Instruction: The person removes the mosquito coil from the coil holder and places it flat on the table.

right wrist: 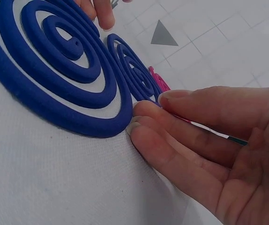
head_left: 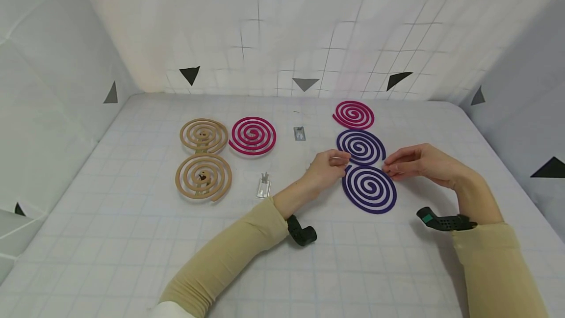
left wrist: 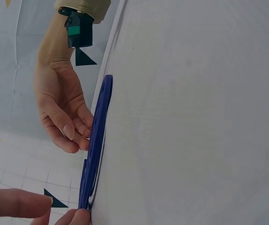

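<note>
Two purple mosquito coils lie flat on the table in the head view, a near coil (head_left: 370,189) and a far coil (head_left: 361,147), their rims meeting. My left hand (head_left: 325,173) is at their left side, fingertips by the place where they meet. On the right side is my right hand (head_left: 417,163), its fingertips against the coils' edges. In the right wrist view, loosely bent fingers (right wrist: 158,140) touch the near coil's rim, and the thumb lies beside the far coil. The left wrist view has the coils edge-on, with left fingertips low beside them.
A pink coil (head_left: 353,115) lies behind the purple ones. Farther left are another pink coil (head_left: 253,136) and two tan coils, one far (head_left: 216,134), one near (head_left: 181,180). Two small metal coil stands, one far (head_left: 299,134) and one near (head_left: 263,188), sit between the groups. White walls surround the table.
</note>
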A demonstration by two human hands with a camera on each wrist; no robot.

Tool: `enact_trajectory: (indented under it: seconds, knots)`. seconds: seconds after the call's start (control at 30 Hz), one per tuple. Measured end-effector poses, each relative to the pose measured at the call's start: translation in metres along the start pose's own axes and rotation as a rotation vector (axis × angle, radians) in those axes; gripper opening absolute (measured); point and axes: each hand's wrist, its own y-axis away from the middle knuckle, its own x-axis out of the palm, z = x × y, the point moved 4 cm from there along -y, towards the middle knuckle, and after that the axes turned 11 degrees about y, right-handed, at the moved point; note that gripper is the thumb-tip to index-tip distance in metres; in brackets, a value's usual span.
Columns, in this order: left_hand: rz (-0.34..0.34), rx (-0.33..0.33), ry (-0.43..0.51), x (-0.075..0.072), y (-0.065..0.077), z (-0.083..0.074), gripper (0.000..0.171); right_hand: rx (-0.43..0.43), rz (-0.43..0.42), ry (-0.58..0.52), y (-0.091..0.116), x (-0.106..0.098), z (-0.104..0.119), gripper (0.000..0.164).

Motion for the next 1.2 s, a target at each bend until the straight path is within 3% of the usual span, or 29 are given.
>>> enact_trajectory:
  seconds: [0.3,0.4,0.53,0.63,0.73,0.97,1.2]
  knots:
    - [0.040,0.009,0.004,-0.007,-0.002,-0.005,0.036,-0.010,-0.023,0.040,0.001,-0.002,0.004,0.045]
    - [0.106,0.025,0.008,-0.016,0.001,-0.019,0.036,-0.015,-0.134,0.050,0.003,-0.006,0.015,0.048]
    - [0.214,0.055,-0.003,-0.034,0.014,-0.046,0.038,-0.032,-0.372,-0.013,0.007,-0.006,0.046,0.053]
    - [0.232,0.105,0.011,-0.058,0.023,-0.066,0.040,-0.089,-0.490,-0.097,0.006,0.003,0.078,0.054]
    - [0.185,0.157,0.054,-0.090,0.030,-0.084,0.042,-0.160,-0.527,-0.157,0.003,0.016,0.112,0.053]
    - [0.001,0.235,0.043,-0.166,0.041,-0.113,0.041,-0.216,-0.532,-0.172,-0.013,0.043,0.177,0.051]
    - [-0.109,0.235,0.033,-0.224,0.051,-0.120,0.041,-0.261,-0.498,-0.292,-0.039,0.067,0.216,0.048]
